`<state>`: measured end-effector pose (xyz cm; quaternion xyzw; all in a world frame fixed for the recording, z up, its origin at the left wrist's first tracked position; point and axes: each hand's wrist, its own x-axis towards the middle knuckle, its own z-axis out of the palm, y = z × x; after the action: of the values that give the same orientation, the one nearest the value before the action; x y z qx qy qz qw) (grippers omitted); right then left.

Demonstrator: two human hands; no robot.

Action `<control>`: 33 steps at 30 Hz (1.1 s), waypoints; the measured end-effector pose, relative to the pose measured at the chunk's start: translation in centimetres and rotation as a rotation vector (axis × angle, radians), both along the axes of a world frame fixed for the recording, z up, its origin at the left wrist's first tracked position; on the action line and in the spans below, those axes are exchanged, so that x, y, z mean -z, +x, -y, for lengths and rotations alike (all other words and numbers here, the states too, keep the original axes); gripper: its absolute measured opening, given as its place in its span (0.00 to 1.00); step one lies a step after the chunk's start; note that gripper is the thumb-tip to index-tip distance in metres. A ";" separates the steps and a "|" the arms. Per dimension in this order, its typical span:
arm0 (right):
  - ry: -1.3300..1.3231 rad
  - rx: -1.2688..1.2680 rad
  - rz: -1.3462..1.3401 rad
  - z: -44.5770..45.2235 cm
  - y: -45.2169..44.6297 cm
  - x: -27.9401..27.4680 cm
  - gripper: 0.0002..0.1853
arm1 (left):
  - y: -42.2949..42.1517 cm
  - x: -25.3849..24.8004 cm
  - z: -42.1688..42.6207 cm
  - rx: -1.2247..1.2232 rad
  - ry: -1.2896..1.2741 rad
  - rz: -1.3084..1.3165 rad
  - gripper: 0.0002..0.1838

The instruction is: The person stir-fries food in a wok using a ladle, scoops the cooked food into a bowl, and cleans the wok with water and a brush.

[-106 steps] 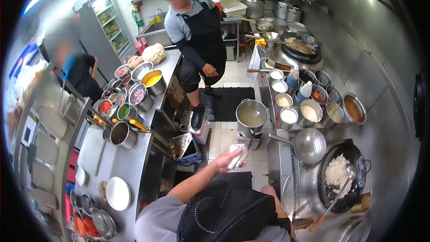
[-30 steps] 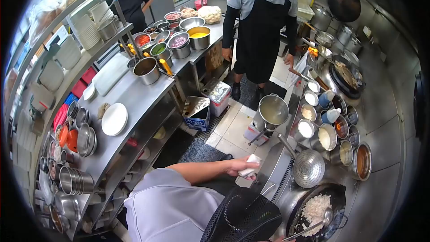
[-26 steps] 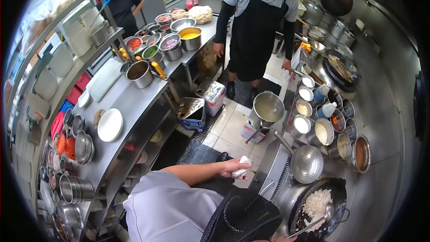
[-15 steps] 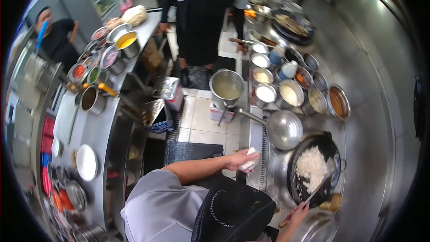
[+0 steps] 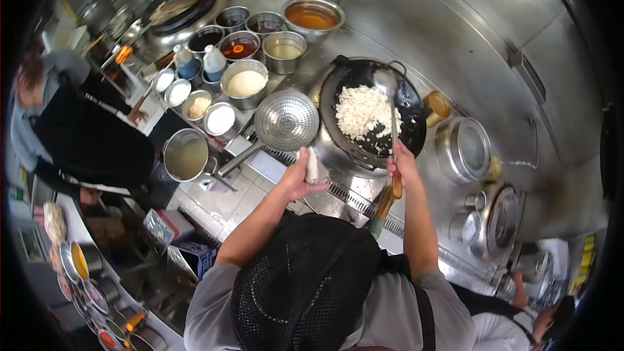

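My right hand is wrapped round the wooden handle of a long metal ladle. The ladle's round head rests in a black wok, at the far side of a heap of white rice. In my left hand is a folded white cloth, held just short of the wok's near left rim. A perforated metal strainer lies left of the wok, and its handle points down toward the floor side.
Several metal pots of sauces and powders, one a bowl of orange-brown liquid, line the counter at left. A lidded pot stands right of the wok. One person in a black apron is at left, another lower right.
The view has swung round to the right, so the wok now sits ahead of me. My left hand has come nearer the wok with the cloth. The ladle remains in my right hand.
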<state>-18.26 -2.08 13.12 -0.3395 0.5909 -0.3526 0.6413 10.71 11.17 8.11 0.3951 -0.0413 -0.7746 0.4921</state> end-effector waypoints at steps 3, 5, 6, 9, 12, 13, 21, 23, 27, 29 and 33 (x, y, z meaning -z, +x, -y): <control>-0.011 -0.149 -0.123 -1.5 0.1 0.1 0.31 | -2.2 0.0 3.7 0.073 0.059 -0.009 0.35; -0.090 -0.326 -0.277 -3.4 -0.9 0.1 0.31 | -4.5 -0.6 5.7 0.143 0.057 -0.025 0.34; -0.089 -0.404 -0.407 -4.3 -1.8 -0.5 0.31 | -5.9 -0.1 6.7 0.170 0.050 -0.023 0.34; -0.476 -0.557 -0.883 -6.4 -5.0 1.0 0.31 | -9.5 2.7 9.1 0.242 0.083 -0.087 0.28; -0.523 -0.561 -1.041 -8.9 -8.0 0.4 0.31 | -11.9 4.8 9.2 0.034 0.084 0.020 0.14; -0.469 -0.596 -1.102 -9.7 -8.3 -0.9 0.31 | -12.0 5.0 9.5 0.065 0.082 0.021 0.14; -0.392 -0.605 -1.496 -16.0 -10.4 -10.3 0.29 | -9.1 3.4 7.7 0.135 0.019 0.065 0.20; -0.362 -0.588 -1.564 -16.4 -10.1 -13.5 0.28 | -8.7 2.1 7.0 0.221 0.023 0.026 0.21; -0.433 -0.524 -1.640 -16.9 -9.1 -22.1 0.27 | -10.7 3.6 8.6 0.271 0.043 -0.091 0.17; -0.393 -0.531 -1.683 -17.2 -7.3 -26.4 0.25 | -12.1 4.5 8.9 0.119 0.008 -0.020 0.13; -0.232 -0.583 -1.689 -16.6 -5.5 -26.9 0.25 | -12.6 5.5 9.4 0.054 -0.001 0.047 0.11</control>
<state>-23.76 14.54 40.05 -0.6844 0.7165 0.1337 0.0190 -1.88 1.82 2.60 0.4117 -0.0642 -0.7782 0.4700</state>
